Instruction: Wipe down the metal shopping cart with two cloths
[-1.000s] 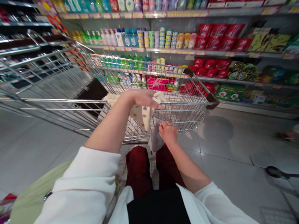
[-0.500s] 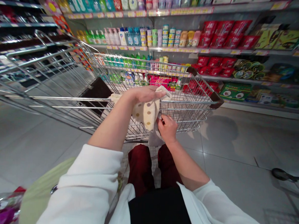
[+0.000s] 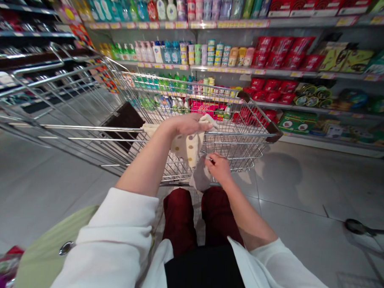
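My left hand is closed on a cream cloth with brown dots, which hangs over the near top rail of a metal shopping cart. Below and to the right, my right hand pinches the upper edge of a grey cloth. That grey cloth dangles beside the cart's near side, just above my knees. The two cloths hang close together; whether they are joined I cannot tell.
Shelves of bottles, tubs and red packs stand behind the cart. A dark panel sits at the cart's left. A light green bag is at lower left, a wheel at right.
My right hand has moved slightly down and to the right, drawing the grey cloth away from the dotted one. My left hand stays nearly where it was.
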Motion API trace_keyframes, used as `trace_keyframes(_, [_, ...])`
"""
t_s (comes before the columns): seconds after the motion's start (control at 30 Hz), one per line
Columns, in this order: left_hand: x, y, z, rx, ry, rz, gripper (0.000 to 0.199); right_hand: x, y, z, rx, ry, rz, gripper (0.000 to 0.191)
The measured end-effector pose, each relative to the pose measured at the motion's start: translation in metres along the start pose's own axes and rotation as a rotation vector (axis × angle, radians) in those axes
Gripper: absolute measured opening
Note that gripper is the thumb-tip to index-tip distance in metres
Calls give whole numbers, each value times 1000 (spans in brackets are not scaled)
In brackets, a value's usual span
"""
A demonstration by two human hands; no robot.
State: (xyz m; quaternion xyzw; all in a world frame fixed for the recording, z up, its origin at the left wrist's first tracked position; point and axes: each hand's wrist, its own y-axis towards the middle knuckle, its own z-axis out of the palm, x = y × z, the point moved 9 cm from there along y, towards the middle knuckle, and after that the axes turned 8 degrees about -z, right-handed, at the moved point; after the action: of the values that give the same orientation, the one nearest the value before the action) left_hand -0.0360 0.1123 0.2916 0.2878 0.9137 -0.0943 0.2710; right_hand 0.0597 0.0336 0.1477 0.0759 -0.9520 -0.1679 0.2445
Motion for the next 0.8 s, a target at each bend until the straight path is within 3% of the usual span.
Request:
trace_keyframes(0.07, [2, 0, 7, 53, 29, -27, 34, 6, 5, -58, -228, 14, -81, 32])
trace_keyframes(0.13, [3, 4, 6, -2, 86, -25, 33, 7, 14, -118, -461, -24, -102, 30])
trace_keyframes(0.2, [5, 8, 1, -106, 168, -12, 34, 6, 38, -157, -536, -91, -79, 21])
trace_keyframes(0.23, [6, 10, 0, -153, 209, -10, 36, 4, 53, -165, -520, -118, -61, 17])
trace_keyframes(0.3, [8, 10, -6, -258, 263, -23, 41, 1, 87, -163, -409, -133, -59, 12])
trace_keyframes(0.37, [8, 1, -15, -419, 264, -37, 44, -3, 113, -143, -248, -92, -51, 7])
trace_keyframes(0.43, [3, -24, -23, -663, 203, 1, 42, -6, 124, -123, -121, -42, -45, 7])
trace_keyframes(0.5, [-2, -61, -15, -918, 108, 114, 38, -8, 126, -109, -14, 12, -69, 11])
trace_keyframes(0.57, [2, -98, 15, -1087, 30, 237, 39, -7, 125, -97, 119, 86, -118, 16])
trace_keyframes(0.63, [28, -123, 54, -1170, -84, 166, 39, -6, 122, -89, 245, 150, -152, 18])
trace_keyframes(0.73, [94, -136, 112, -1141, -367, -185, 32, -8, 120, -87, 313, 184, -127, 19])
trace_keyframes(0.8, [131, -145, 135, -1164, -624, -424, 34, -7, 120, -88, 324, 196, -107, 21])
